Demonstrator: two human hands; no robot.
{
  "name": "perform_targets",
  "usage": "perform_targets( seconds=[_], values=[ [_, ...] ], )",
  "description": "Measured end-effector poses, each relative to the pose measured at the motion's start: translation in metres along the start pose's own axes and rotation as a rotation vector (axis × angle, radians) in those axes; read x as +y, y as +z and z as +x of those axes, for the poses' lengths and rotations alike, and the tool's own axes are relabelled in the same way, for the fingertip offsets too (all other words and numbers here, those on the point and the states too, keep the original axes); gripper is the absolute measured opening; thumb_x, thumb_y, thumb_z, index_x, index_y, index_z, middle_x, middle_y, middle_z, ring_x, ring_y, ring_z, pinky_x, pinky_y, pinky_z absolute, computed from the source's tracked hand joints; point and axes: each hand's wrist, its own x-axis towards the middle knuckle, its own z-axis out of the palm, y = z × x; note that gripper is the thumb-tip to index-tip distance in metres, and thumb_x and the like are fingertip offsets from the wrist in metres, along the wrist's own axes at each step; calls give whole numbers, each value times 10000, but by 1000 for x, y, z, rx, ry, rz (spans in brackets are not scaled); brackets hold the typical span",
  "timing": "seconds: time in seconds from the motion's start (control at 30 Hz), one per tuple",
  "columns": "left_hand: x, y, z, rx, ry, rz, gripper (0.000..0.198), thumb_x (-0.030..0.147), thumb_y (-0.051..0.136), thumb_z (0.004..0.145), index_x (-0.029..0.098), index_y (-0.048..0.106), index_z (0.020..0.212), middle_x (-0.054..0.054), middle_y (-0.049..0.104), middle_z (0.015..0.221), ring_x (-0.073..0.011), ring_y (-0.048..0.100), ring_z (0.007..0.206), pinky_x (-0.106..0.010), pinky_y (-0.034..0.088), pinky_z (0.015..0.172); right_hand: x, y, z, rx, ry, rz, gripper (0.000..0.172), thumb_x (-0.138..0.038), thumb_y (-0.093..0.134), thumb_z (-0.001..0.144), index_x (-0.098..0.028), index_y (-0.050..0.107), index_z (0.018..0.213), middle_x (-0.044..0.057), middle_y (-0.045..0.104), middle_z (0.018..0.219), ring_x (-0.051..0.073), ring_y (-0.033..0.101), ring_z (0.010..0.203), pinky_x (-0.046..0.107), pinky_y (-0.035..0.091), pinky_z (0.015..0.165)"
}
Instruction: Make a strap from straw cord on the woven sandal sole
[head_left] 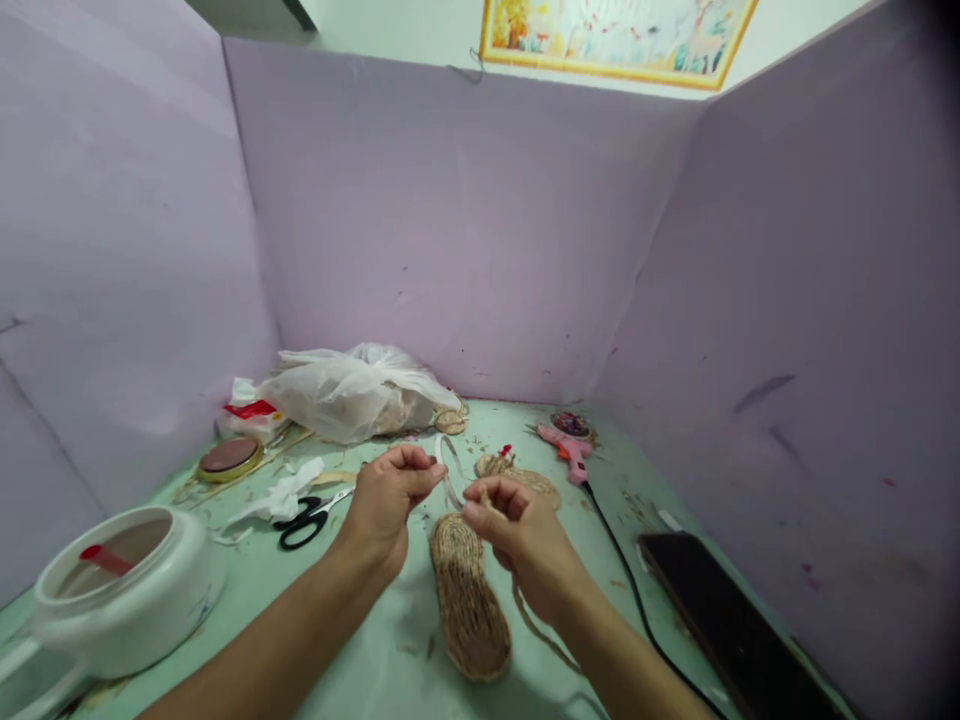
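Hands (384,500) hold strip (440,448) and cord (550,644); bare tabletop (397,612) borders woven sole's (471,605) left edge.

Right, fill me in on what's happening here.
A person is working with both hands. The left hand pinches a pale strip that loops between the hands; the right hand holds a tan cord that trails down below it. A woven sole lies on the table. The scissors and glue gun lie untouched.
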Motion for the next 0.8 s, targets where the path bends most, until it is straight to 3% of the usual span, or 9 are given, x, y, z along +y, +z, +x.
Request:
perform_targets(
  seconds=[0.1, 0.27, 0.4, 0.47, 0.53, 0.6, 0.63, 0.7, 0.8],
  values=[
    [-4, 4, -6, 60, -16, -44, 265, 125, 719, 403, 137, 485, 526, 75, 512, 503, -43, 451, 509, -177, 358, 552, 8, 5, 0, 108, -127, -24, 222, -206, 697, 527, -177, 495, 615, -58, 430, 560, 74, 352, 507, 200, 269, 460],
    [-11, 5, -10, 59, -46, -100, 284, 130, 720, 399, 145, 467, 527, 71, 512, 525, -50, 453, 517, -183, 369, 551, 19, 1, 6, 143, -168, -126, 183, -218, 664, 580, -177, 604, 748, -98, 263, 469, 76, 244, 457, 214, 236, 460],
    [-11, 2, -8, 14, -27, 5, 248, 182, 710, 460, 153, 481, 551, 45, 517, 562, -76, 461, 539, -219, 396, 574, 16, -6, 9, 123, -181, -315, 132, -249, 645, 607, -166, 673, 705, -49, 420, 488, 99, 348, 482, 234, 284, 484],
    [-3, -2, -5, 44, 136, 251, 176, 227, 676, 547, 161, 561, 663, 0, 573, 664, -126, 509, 623, -269, 418, 624, 10, -12, 10, 91, -229, -377, 87, -245, 630, 619, -171, 672, 637, -19, 509, 537, 122, 423, 531, 244, 323, 519],
    [10, -8, -2, 20, 473, 606, 197, 227, 609, 651, 183, 616, 843, -55, 616, 883, -194, 536, 832, -340, 410, 762, 3, -19, 11, 45, -260, -406, 77, -238, 628, 615, -178, 675, 624, -4, 561, 582, 138, 470, 573, 249, 349, 546],
    [22, -14, 1, -199, 801, 958, 234, 181, 527, 731, 214, 626, 941, -67, 589, 1069, -232, 465, 1043, -395, 318, 915, -3, -25, 12, -4, -272, -430, 73, -236, 630, 611, -184, 680, 617, -5, 573, 576, 139, 481, 572, 249, 354, 548],
    [26, -17, 2, -326, 881, 1092, 237, 166, 489, 763, 219, 630, 945, -66, 585, 1084, -236, 442, 1077, -405, 290, 938, -5, -27, 13, -21, -284, -446, 73, -236, 630, 613, -187, 684, 615, -8, 573, 564, 137, 479, 564, 247, 352, 546],
    [31, -20, 4, -530, 895, 1265, 218, 168, 428, 813, 197, 638, 862, -72, 615, 969, -226, 482, 999, -398, 315, 905, -7, -32, 15, -46, -317, -489, 85, -239, 624, 627, -192, 694, 614, -8, 574, 549, 133, 474, 554, 241, 345, 532],
    [30, -20, 5, -653, 797, 1354, 248, 197, 384, 848, 164, 591, 717, -53, 598, 724, -178, 515, 743, -371, 364, 829, -8, -36, 17, -42, -319, -513, 123, -258, 620, 638, -191, 720, 666, 5, 599, 566, 132, 475, 543, 237, 339, 510]
  ],
)
